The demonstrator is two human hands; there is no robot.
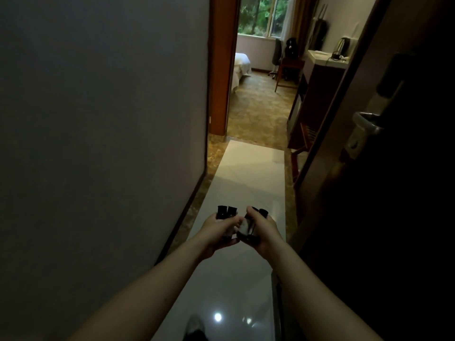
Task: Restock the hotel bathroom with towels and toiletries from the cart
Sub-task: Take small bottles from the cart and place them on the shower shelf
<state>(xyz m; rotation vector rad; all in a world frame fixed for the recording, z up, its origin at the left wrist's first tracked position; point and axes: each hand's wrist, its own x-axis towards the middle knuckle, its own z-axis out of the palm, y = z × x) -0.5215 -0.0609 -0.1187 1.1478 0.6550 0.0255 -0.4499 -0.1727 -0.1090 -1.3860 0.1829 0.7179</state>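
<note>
I stand in a dim hotel entry hall with both arms held out in front of me. My left hand (216, 232) grips two small toiletry bottles with black caps (227, 212), their caps pointing away from me. My right hand (262, 232) grips two more small black-capped bottles (248, 227), their caps showing past my fingers. The two hands are close together, nearly touching at the thumbs. No towels and no cart are in view.
A plain wall (103, 119) runs along my left. An open dark door with a metal handle (366, 124) is on my right. Glossy white floor tiles (248, 173) lead ahead to a carpeted bedroom with a bed (241, 65), a desk chair and a kettle (341, 48).
</note>
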